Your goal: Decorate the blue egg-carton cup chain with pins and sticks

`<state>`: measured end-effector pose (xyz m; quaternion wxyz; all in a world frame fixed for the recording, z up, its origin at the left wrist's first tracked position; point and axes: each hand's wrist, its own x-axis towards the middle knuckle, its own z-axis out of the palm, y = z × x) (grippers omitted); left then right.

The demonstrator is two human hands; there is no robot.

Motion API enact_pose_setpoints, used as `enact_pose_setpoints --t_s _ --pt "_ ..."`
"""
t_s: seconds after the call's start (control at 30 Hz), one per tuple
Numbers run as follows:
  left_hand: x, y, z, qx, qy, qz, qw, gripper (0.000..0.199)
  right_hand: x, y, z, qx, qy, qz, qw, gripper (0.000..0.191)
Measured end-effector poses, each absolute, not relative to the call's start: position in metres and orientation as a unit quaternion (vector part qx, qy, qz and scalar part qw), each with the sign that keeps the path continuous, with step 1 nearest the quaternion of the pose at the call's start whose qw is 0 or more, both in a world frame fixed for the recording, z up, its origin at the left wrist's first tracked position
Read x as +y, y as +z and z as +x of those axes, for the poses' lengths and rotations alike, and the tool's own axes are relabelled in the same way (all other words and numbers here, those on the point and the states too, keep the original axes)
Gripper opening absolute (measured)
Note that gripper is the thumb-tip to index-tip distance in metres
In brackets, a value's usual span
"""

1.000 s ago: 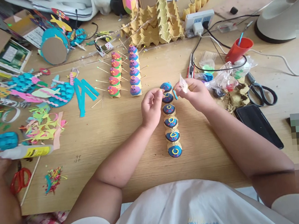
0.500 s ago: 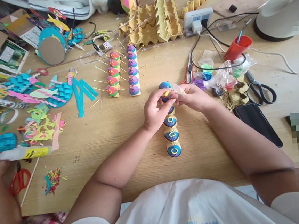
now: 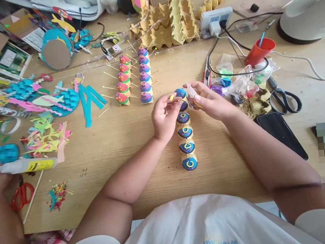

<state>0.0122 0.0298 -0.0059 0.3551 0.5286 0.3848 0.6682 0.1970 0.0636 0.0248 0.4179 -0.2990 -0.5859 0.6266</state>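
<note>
My left hand (image 3: pixel 166 116) pinches a small piece of yellow clay (image 3: pixel 171 97) between thumb and fingers. To its right, my right hand (image 3: pixel 206 99) is closed on a clear plastic bag (image 3: pixel 191 90) with some yellow clay showing at the thumb. Between and below the hands runs an upright row of egg-carton cups (image 3: pixel 187 147) covered in blue clay with dark rims. Several of these cups carry yellow clay rings or loops and small red marks. The far end of the row lies partly between my fingers.
Finished-looking rows of red-green cups (image 3: pixel 122 78) and purple-blue cups (image 3: pixel 145 77) with pins stand farther back. To the right are clay bags (image 3: pixel 241 84), black scissors (image 3: pixel 284 98), a phone (image 3: pixel 280 134) and a red cup (image 3: pixel 259 51). A person's arm (image 3: pixel 4 215) rests at left.
My hands have drawn apart, the left moving left with the yellow clay piece and the right moving right with the bag. More of the blue row now shows.
</note>
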Motion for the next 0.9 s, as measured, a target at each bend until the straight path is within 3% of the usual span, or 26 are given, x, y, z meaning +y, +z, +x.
enact_pose_setpoints --t_s 0.17,0.33,0.53,0.9 --pt "0.032 -0.006 0.012 0.393 0.674 0.516 0.353 0.045 0.063 0.025 0.198 -0.654 0.52 -0.331 0.438 0.069" --pt "0.03 -0.004 0.012 0.406 0.677 0.505 0.349 0.045 0.063 0.026 0.199 -0.709 0.461 -0.346 0.406 0.072" --pt "0.027 0.0 0.01 0.404 0.666 0.524 0.344 0.031 0.064 0.026 0.198 -0.752 0.478 -0.285 0.353 0.064" --pt "0.021 0.007 0.003 0.39 0.633 0.623 0.244 0.02 0.063 0.026 0.198 -0.723 0.526 -0.263 0.363 0.062"
